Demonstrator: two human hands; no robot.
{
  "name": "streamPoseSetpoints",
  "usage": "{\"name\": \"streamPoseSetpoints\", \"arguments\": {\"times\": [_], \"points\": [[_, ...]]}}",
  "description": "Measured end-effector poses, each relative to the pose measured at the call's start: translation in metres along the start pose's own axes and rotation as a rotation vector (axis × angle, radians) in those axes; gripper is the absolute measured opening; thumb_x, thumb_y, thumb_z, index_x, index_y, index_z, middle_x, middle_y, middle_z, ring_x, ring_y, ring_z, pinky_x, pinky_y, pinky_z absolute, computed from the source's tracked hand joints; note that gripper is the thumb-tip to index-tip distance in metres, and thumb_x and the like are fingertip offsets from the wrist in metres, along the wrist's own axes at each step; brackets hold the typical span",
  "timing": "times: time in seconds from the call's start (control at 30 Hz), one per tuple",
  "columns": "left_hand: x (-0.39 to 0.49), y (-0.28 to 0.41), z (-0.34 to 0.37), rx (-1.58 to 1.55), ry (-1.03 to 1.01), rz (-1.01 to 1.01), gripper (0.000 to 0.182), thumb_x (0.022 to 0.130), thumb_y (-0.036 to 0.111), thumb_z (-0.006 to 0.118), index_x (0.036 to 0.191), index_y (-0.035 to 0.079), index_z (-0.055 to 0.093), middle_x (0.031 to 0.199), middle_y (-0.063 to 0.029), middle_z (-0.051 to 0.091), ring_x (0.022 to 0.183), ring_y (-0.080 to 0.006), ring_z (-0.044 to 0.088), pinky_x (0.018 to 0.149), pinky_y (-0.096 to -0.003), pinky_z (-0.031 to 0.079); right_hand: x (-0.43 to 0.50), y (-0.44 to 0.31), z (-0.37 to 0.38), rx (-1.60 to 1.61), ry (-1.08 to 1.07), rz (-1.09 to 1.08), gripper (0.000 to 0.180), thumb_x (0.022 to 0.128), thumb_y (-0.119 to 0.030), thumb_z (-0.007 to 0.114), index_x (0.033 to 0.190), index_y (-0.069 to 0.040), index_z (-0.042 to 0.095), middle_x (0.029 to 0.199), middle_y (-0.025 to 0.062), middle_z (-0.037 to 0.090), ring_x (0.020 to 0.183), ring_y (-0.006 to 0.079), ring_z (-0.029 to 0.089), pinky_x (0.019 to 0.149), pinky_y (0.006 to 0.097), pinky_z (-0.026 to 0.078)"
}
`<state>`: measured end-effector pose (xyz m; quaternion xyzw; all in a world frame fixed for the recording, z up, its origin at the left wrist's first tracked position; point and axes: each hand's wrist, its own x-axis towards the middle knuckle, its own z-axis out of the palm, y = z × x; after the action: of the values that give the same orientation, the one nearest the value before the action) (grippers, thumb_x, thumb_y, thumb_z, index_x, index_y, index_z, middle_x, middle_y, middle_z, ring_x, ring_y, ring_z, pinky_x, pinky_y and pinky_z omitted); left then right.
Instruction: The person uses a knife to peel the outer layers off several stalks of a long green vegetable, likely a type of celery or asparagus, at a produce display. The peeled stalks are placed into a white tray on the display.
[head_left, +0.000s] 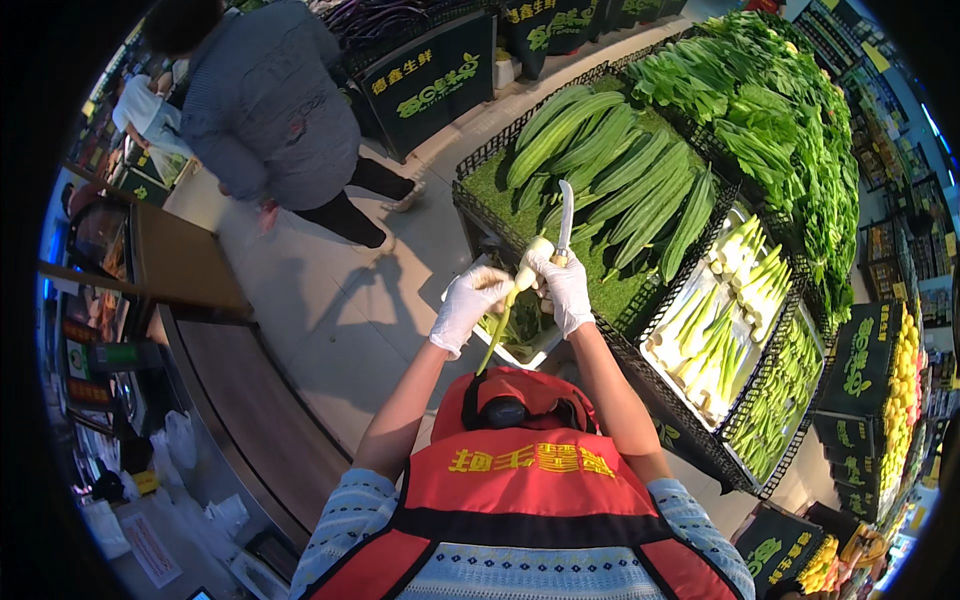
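A pale water bamboo shoot (534, 259) with a long green stalk hanging toward my apron is between my two gloved hands. My left hand (472, 306) pinches its side with curled fingers. The wooden handle of a small knife (566, 214) is in my right hand (561, 289), its curved blade pointing up and away from me. My right thumb and fingertips also press on the shoot. Beneath my hands stands a white bin (536, 360) holding green leaf trimmings (517, 326), partly hidden by my hands.
At the right, black display crates hold luffa gourds (607, 165), more water bamboo shoots (709, 337), green pods (780, 405) and leafy greens (765, 112). A person in grey (270, 105) is at the upper left. A counter (247, 390) runs along my left.
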<state>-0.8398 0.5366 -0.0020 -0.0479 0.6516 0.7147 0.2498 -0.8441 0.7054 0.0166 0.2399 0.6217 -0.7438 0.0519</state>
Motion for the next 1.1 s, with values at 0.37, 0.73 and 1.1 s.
{"name": "streamPoseSetpoints", "arguments": {"times": [0.37, 0.73, 1.1], "points": [[-0.005, 0.005, 0.01, 0.536, -0.017, 0.214, 0.013, 0.073, 0.007, 0.074, 0.082, -0.001, 0.07, 0.07, -0.0079, 0.069, 0.063, -0.0106, 0.065, 0.059, -0.0266, 0.053, 0.0, 0.013, -0.007, -0.525, 0.101, -0.246, 0.049, 0.069, -0.027, 0.087, 0.088, -0.008, 0.046, 0.061, 0.0007, 0.057, 0.046, 0.0061, 0.049, 0.041, 0.0237, 0.042], [-0.003, -0.01, 0.009, 0.077, -0.04, 0.099, 0.01, 0.082, 0.005, 0.069, 0.088, -0.002, 0.067, 0.078, -0.0088, 0.069, 0.068, -0.0149, 0.068, 0.062, -0.0272, 0.056, -0.007, 0.003, -0.011, -0.294, 0.028, -0.097, 0.045, 0.071, -0.028, 0.085, 0.091, -0.006, 0.05, 0.065, 0.0019, 0.058, 0.053, 0.0084, 0.053, 0.049, 0.0252, 0.045], [-0.005, -0.015, 0.003, -0.148, -0.16, 0.049, 0.008, 0.086, 0.004, 0.065, 0.09, -0.002, 0.062, 0.084, -0.0122, 0.068, 0.072, -0.0217, 0.07, 0.066, -0.0307, 0.059, -0.017, -0.006, -0.014, 0.103, -0.206, -0.01, 0.037, 0.081, -0.013, 0.075, 0.115, -0.007, 0.059, 0.065, -0.0034, 0.057, 0.046, 0.0027, 0.044, 0.04, 0.0182, 0.033]]}}
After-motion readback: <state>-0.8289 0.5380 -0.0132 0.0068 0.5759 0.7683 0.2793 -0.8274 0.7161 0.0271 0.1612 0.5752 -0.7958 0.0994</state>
